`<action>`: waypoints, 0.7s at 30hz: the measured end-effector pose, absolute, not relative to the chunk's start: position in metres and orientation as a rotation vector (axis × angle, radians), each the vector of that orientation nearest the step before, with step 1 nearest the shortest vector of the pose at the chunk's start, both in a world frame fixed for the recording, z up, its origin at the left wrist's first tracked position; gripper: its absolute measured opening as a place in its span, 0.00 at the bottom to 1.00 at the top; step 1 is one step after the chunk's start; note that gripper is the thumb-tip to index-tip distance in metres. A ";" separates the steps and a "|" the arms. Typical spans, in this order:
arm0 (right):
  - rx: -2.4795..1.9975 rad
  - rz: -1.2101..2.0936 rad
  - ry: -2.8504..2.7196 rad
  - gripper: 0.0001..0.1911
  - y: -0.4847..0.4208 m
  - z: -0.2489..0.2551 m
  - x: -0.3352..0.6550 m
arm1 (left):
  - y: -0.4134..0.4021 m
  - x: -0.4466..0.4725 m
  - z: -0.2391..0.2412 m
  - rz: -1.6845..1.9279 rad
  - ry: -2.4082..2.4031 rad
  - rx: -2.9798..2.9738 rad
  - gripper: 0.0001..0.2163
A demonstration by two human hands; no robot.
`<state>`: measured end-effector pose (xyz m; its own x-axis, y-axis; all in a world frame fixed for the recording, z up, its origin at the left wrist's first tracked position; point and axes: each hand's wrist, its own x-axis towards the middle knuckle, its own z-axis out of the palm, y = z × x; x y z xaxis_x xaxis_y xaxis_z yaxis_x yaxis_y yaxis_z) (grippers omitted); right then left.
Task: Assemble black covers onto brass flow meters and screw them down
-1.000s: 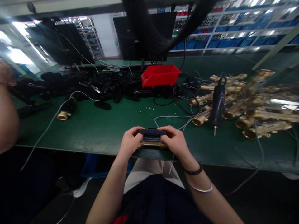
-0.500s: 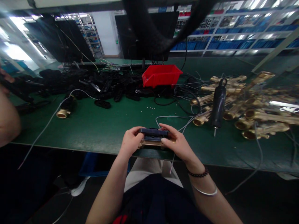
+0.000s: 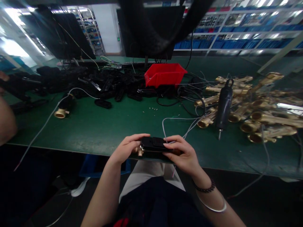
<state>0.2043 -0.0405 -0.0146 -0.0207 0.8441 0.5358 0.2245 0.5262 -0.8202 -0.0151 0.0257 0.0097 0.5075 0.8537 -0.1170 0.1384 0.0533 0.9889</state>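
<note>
Over the bench's front edge I hold a brass fitting (image 3: 140, 152) with a black plastic cover (image 3: 155, 142) seated along its top. My left hand (image 3: 126, 147) is closed round the left end, thumb and fingers against cover and brass. At the right end my right hand (image 3: 183, 153) grips the same piece, with a grey cable (image 3: 163, 126) running by its fingertips. Whether the cover is fastened cannot be seen. A black electric screwdriver (image 3: 223, 105) hangs bit-down to the right of my hands.
Brass fittings (image 3: 255, 119) are heaped at right. A red bin (image 3: 165, 74) stands at the back beside piled black parts (image 3: 113, 83). Several tiny screws (image 3: 153, 109) lie mid-bench. One brass fitting (image 3: 61, 113) with a cable lies left, near another person's arm (image 3: 7, 121).
The black cover, tilted up above the brass fitting before, now lies down over it. Both hands have shifted their grip to the ends, and the piece has come slightly lower.
</note>
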 end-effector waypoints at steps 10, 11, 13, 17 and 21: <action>-0.979 0.390 -1.686 0.14 -0.045 -0.012 0.206 | 0.012 0.002 0.017 0.845 1.144 1.533 0.16; -0.987 0.390 -1.700 0.14 -0.045 -0.011 0.207 | 0.011 0.003 0.017 0.842 1.147 1.528 0.16; -0.998 0.392 -1.739 0.13 -0.046 -0.007 0.208 | 0.011 0.001 0.018 0.833 1.161 1.526 0.16; -1.007 0.416 -1.788 0.11 -0.045 -0.002 0.210 | 0.013 -0.002 0.018 0.804 1.141 1.540 0.16; -1.017 0.462 -1.768 0.11 -0.044 -0.003 0.211 | 0.013 -0.002 0.017 0.778 1.132 1.611 0.16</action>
<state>0.2106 -0.0444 -0.0035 -0.1436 0.8070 0.5728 0.4241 0.5732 -0.7012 -0.0023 0.0129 0.0167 0.3601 0.9324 -0.0320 0.3040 -0.0848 0.9489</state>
